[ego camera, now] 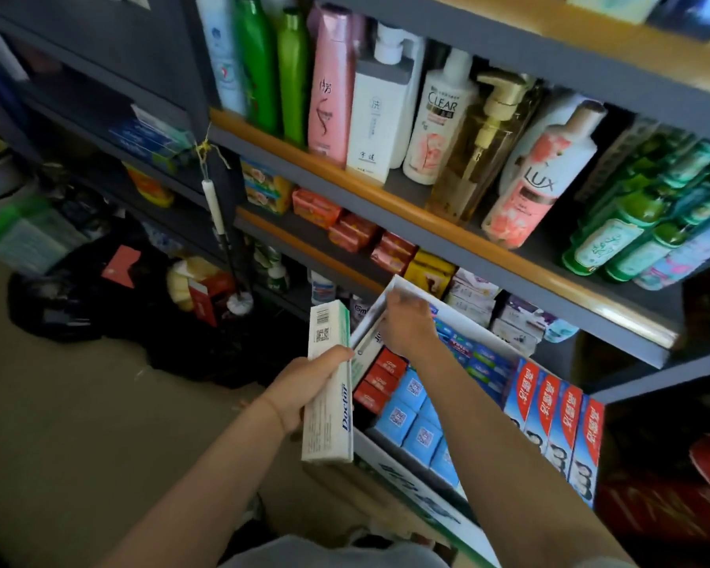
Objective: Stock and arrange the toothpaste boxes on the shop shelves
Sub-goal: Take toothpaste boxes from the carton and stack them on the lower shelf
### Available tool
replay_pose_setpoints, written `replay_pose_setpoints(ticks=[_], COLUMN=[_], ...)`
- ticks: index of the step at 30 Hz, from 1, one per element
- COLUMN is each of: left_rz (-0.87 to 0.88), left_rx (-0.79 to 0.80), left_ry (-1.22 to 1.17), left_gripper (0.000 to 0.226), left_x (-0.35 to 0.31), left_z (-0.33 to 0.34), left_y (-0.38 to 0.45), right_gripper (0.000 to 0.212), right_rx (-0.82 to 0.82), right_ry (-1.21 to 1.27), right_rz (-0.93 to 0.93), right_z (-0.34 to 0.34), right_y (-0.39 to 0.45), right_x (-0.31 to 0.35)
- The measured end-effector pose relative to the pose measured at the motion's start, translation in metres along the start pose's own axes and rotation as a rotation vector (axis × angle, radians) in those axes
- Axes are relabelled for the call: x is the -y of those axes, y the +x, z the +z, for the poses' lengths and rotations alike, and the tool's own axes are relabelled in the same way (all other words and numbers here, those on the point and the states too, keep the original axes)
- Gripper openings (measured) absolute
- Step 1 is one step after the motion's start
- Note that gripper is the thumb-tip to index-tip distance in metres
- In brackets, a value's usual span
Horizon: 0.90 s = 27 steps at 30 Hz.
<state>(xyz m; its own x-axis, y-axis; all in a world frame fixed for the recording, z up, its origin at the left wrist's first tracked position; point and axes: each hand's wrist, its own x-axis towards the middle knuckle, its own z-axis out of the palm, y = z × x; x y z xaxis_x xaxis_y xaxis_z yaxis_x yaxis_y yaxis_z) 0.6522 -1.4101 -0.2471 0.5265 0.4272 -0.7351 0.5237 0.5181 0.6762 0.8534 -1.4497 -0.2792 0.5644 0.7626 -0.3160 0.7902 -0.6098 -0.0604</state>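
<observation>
My left hand (304, 387) grips a long white and green toothpaste box (329, 383) marked Doctor, held upright just left of the white display tray (386, 461). My right hand (406, 325) reaches over the tray and pinches another pale toothpaste box (367, 327) that slants along the tray's left wall. Inside the tray stand red toothpaste boxes (380, 381) and blue toothpaste boxes (412, 420). Red and white toothpaste boxes (554, 420) line the tray's right side.
Grey shelves with orange edging (386, 194) rise behind the tray. Shampoo bottles (390, 108) and green bottles (632, 231) fill the upper shelf, soap packs (353, 229) the one below. A brush (222, 235) hangs from the post. Black bags (78, 297) lie on the floor at left.
</observation>
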Motion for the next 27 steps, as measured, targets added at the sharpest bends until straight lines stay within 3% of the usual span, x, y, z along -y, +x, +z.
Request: replay_pose_setpoints(ticks=[2,7,9,14,18,23,27], left_rz=[0.014,0.092,0.1,0.086,0.072,0.047,0.047], left_rx=[-0.016,-0.085,-0.125,-0.161,-0.168,-0.166,-0.17], left_ry=[-0.006,-0.037,-0.118,-0.248,-0.219,-0.164,-0.122], left_gripper=[0.039,0.031,0.028,0.027,0.032,0.04,0.043], left_x=[0.0,0.01,0.015,0.02,0.019,0.017,0.015], left_z=[-0.003,-0.006,-0.009,-0.014,-0.015,-0.013,-0.012], left_y=[0.002,0.002,0.002,0.001,0.004,0.007,0.007], right_gripper=[0.069,0.038,0.034,0.053,0.048,0.031,0.038], right_rx=[0.089,0.21,0.197,0.039,-0.128,-0.01,-0.02], right_ry=[-0.115,-0.234,-0.205,-0.013,0.235,0.748,1.133], right_rz=[0.033,0.011,0.03,0.149,0.174,0.166,0.089], right_z=[0.004,-0.005,-0.006,-0.006,-0.02,-0.038,-0.044], right_y=[0.01,0.019,0.018,0.011,-0.002,-0.02,-0.033], right_x=[0.003,0.012,0.012,0.012,0.009,-0.003,-0.01])
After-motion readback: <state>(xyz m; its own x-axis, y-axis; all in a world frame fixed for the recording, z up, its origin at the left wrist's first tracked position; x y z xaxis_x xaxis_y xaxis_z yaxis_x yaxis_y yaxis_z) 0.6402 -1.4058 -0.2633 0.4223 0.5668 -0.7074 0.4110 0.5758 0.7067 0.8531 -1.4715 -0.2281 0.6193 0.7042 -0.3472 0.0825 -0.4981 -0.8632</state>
